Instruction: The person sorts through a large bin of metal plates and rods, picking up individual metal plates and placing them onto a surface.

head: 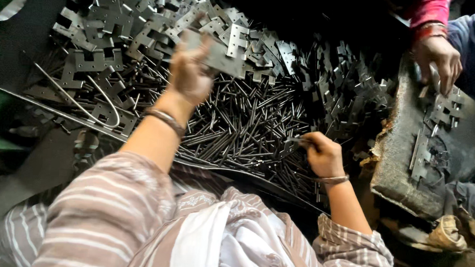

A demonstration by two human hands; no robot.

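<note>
My left hand (189, 73) is raised over a heap of grey metal hinge plates (117, 32) and holds one flat hinge plate (217, 55); the hand is blurred. Lower right, my right hand (321, 152) pinches a thin metal pin (295, 140) at the edge of a pile of dark metal pins (243, 123). Both wrists wear bangles, and striped sleeves cover my arms.
Another person's hand (440, 58), in a pink cuff and blue sleeve, rests at the top right on a worn metal block (406, 155) with a few hinge plates on it. More hinge plates (350, 85) ring the pins. A bent wire (94, 94) lies at the left.
</note>
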